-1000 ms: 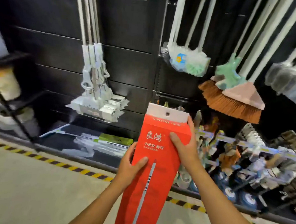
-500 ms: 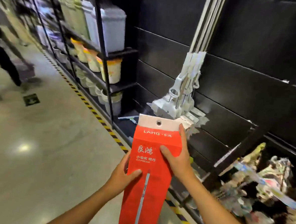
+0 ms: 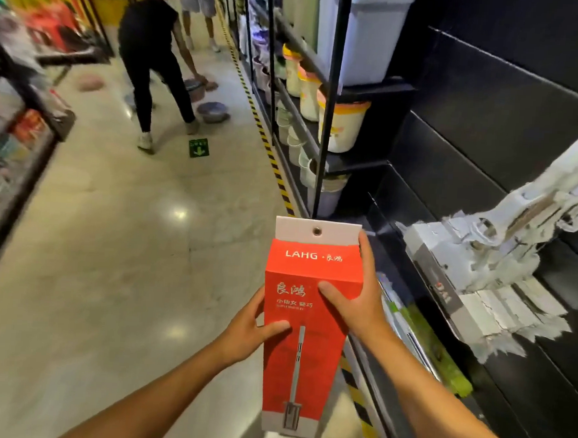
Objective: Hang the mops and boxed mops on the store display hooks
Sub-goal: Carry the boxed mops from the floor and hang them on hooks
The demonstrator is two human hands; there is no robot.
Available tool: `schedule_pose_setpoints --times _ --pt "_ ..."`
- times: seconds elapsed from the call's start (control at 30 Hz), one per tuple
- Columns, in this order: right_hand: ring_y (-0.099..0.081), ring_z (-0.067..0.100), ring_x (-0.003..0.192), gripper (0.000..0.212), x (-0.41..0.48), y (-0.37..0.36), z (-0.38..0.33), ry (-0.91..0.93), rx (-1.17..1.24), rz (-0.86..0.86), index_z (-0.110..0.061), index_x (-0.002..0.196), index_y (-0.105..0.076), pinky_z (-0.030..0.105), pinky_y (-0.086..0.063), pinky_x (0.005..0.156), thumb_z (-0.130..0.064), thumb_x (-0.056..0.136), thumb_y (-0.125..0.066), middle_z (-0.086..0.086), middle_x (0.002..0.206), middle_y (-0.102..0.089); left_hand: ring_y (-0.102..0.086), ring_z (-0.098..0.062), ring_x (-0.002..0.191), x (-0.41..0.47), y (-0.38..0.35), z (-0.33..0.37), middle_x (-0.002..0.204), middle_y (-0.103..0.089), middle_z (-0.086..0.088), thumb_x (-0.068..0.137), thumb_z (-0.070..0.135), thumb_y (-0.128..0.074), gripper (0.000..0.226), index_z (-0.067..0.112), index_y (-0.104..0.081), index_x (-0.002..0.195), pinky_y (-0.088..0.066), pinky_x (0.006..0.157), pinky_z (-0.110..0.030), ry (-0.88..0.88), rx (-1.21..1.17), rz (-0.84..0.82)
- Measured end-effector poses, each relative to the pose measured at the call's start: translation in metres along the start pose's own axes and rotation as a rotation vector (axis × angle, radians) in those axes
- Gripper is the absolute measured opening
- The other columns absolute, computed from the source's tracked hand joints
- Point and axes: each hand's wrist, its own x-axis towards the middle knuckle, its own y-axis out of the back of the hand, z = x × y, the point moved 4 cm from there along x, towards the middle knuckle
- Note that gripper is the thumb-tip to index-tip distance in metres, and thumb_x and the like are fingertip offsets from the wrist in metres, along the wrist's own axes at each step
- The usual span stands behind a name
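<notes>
Fingers (image 3: 367, 257) of the right hand (image 3: 356, 311) curl round the right edge of the box (image 3: 301, 382), with the thumb laid across the red front. The left hand (image 3: 245, 333) grips the left edge lower down, its thumb also on the front.

The box stands upright at 6 o'clock in the view, held clear of the floor (image 3: 109, 258) and apart from the display. Its white tab (image 3: 294, 227) is uppermost, and neither hand covers the eyelet (image 3: 317, 231) at the tab's centre.

Hung mops (image 3: 488, 254) lie at 3 o'clock against the black panel (image 3: 489, 129). A rack (image 3: 326, 85) of buckets stands at 12 to 1 o'clock, and a person (image 3: 149, 47) bends in the aisle at 11 o'clock. No free hook can be seen.

Step in hand, as judged: carrying the box to a hook. A free hook should be found first, probably on the panel towards 3 o'clock. The box should go to it tab-up with the eyelet facing the hook's tip. The lower hand takes the weight while the upper hand steers. All fingers stay below the tab so the eyelet remains in sight. The eyelet is slid fully onto the hook, and the grip is released only once the hook bears the load.
</notes>
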Motion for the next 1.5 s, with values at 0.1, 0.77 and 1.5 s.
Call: schedule_pose_setpoints --times 0.1,0.77,1.5 --pt "-0.06 0.009 0.131 0.114 0.04 -0.024 0.004 0.015 0.0 -0.059 -0.048 0.16 -0.014 0.052 -0.053 0.107 -0.07 0.07 -0.08 -0.012 0.146 -0.055 -0.062 -0.011 0.13 0.022 0.028 -0.004 0.137 -0.065 0.018 0.092 0.035 -0.078 0.071 0.035 -0.04 0.152 -0.057 0.103 -0.034 0.022 -0.014 0.057" --pt "-0.061 0.022 0.131 0.115 0.286 -0.145 -0.01 0.013 0.053 0.037 -0.048 0.159 -0.015 0.058 -0.053 0.104 -0.06 0.07 -0.087 -0.008 0.146 -0.058 -0.064 -0.003 0.126 0.252 0.234 0.015 0.131 -0.069 0.022 0.083 0.023 -0.084 0.073 0.034 -0.049 0.146 -0.056 0.094 -0.017 -0.057 -0.057 -0.01" --pt "-0.06 0.011 0.132 0.111 0.541 -0.011 0.029 0.019 0.034 0.169 -0.056 0.154 -0.014 0.043 -0.053 0.107 -0.068 0.069 -0.084 -0.025 0.141 -0.057 -0.061 -0.01 0.132 0.566 0.192 0.112 0.138 -0.066 0.016 0.085 0.03 -0.086 0.077 0.034 -0.045 0.15 -0.055 0.101 -0.024 -0.147 -0.028 -0.17"
